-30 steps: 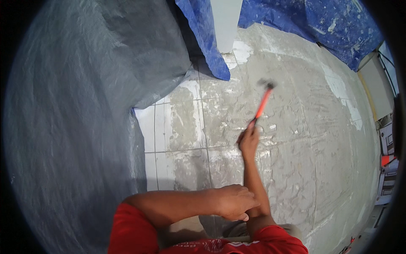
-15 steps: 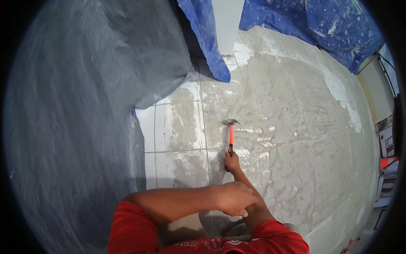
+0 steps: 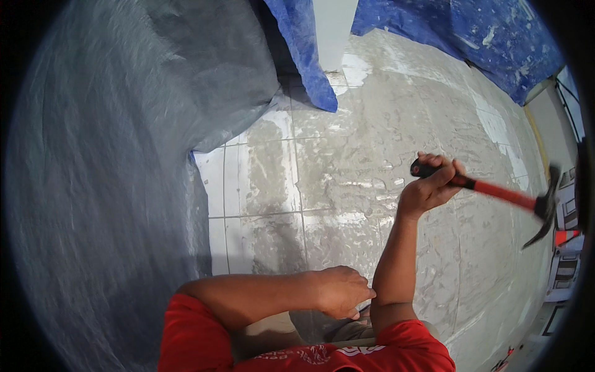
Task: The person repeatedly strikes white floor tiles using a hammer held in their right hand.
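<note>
My right hand (image 3: 431, 186) is raised over the right part of the floor, its fingers wrapped round the black grip of a claw hammer (image 3: 503, 193). The hammer's red shaft reaches out to the right, and its dark head is slightly blurred, with the curved claw pointing down and left. My left forearm crosses in front of my body. At its end my left hand (image 3: 343, 291) is closed in a loose fist beside my right forearm, with nothing visible in it. Below lies the tiled floor (image 3: 347, 161), partly coated in rough grey patches.
A large grey sheet (image 3: 124, 155) covers the left side. Blue tarps (image 3: 458, 37) hang at the far side, around a white post (image 3: 331, 37). Along the right edge stand a pale board (image 3: 551, 136), a red-and-white object (image 3: 565, 238) and printed panels (image 3: 564, 276).
My right hand has lifted the hammer from the floor and swung it up to the right, its head now pointing right instead of away. My left hand has barely moved.
</note>
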`<state>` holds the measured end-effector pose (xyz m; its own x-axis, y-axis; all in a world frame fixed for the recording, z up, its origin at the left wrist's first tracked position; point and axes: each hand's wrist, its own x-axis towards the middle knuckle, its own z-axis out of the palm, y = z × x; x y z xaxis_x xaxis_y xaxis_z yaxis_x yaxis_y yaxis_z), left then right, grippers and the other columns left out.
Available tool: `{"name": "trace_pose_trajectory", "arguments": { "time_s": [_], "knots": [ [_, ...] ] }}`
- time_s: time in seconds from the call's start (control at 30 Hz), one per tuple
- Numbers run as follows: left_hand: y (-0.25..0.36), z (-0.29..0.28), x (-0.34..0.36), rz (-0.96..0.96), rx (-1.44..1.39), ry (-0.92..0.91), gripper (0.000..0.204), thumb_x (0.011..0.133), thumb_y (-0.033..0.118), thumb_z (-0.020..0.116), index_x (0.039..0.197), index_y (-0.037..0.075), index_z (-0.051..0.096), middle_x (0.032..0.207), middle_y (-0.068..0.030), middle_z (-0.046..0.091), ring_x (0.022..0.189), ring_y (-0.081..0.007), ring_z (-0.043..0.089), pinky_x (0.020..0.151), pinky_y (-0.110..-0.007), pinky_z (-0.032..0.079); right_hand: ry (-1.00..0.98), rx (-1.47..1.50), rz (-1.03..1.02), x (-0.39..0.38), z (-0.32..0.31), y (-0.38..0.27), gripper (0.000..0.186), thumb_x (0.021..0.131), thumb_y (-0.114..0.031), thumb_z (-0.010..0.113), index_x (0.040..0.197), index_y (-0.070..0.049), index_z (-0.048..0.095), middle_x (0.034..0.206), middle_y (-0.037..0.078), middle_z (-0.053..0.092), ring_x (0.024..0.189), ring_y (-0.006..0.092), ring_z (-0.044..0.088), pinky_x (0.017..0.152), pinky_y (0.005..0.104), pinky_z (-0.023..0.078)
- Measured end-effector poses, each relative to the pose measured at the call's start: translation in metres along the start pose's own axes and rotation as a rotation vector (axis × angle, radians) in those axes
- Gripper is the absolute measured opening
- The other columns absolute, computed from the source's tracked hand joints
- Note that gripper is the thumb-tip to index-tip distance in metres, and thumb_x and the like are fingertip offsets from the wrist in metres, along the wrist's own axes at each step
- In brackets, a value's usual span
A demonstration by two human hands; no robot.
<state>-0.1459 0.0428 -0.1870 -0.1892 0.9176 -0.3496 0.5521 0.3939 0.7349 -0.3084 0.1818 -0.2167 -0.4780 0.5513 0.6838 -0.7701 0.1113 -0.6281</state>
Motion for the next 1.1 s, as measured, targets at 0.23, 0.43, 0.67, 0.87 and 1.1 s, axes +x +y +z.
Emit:
{"name": "trace_pose_trajectory", "arguments": {
  "time_s": [0.23, 0.43, 0.67, 0.87, 1.1],
  "knots": [
    [0.017, -0.006, 0.016, 0.079, -0.024, 0.001, 0.055, 0.089, 0.028, 0.065, 0.135, 0.001, 0.050, 0.115, -0.0198, 0.061, 0.113, -0.0360, 0.058, 0.094, -0.045, 0.048, -0.917, -0.953, 0.689, -0.250, -0.178, 0.148, 0.033, 0.102, -0.029, 0.049, 0.103, 0.004, 0.055, 0.074, 0.016, 0.059, 0.071, 0.0292, 0.061, 0.066, 0.0406, 0.050],
    [0.004, 0.000, -0.002, 0.021, -0.054, 0.005, 0.057, 0.089, 0.029, 0.065, 0.135, 0.001, 0.050, 0.113, -0.0195, 0.062, 0.111, -0.0364, 0.058, 0.094, -0.045, 0.047, -0.552, -0.316, 1.120, -0.222, -0.088, 0.090, 0.041, 0.101, -0.044, 0.054, 0.086, -0.006, 0.048, 0.058, 0.002, 0.049, 0.044, 0.0121, 0.048, 0.040, 0.0285, 0.040],
    [0.001, 0.005, -0.003, 0.023, -0.042, 0.001, 0.057, 0.088, 0.030, 0.065, 0.135, 0.000, 0.050, 0.112, -0.0208, 0.063, 0.111, -0.0369, 0.060, 0.095, -0.044, 0.048, -0.242, -0.138, 0.413, -0.077, -0.017, 0.043, 0.029, 0.104, -0.026, 0.049, 0.120, -0.002, 0.043, 0.072, 0.003, 0.054, 0.057, 0.0076, 0.046, 0.053, 0.0221, 0.040],
    [0.000, 0.002, -0.001, 0.013, -0.034, 0.020, 0.057, 0.087, 0.029, 0.066, 0.134, 0.000, 0.050, 0.112, -0.0208, 0.063, 0.110, -0.0370, 0.060, 0.093, -0.045, 0.049, -0.392, -0.559, 0.478, -0.198, -0.092, 0.108, 0.019, 0.102, -0.020, 0.047, 0.106, -0.001, 0.048, 0.077, 0.008, 0.054, 0.067, 0.0157, 0.055, 0.062, 0.0303, 0.046],
    [0.004, -0.002, -0.006, -0.020, -0.066, -0.053, 0.056, 0.088, 0.029, 0.066, 0.134, 0.000, 0.050, 0.112, -0.0204, 0.063, 0.110, -0.0370, 0.060, 0.093, -0.045, 0.049, -0.601, -0.499, 1.217, -0.241, -0.114, 0.098, 0.041, 0.099, -0.041, 0.056, 0.085, -0.002, 0.053, 0.061, 0.004, 0.053, 0.046, 0.0143, 0.053, 0.043, 0.0306, 0.043]
  ]
}}
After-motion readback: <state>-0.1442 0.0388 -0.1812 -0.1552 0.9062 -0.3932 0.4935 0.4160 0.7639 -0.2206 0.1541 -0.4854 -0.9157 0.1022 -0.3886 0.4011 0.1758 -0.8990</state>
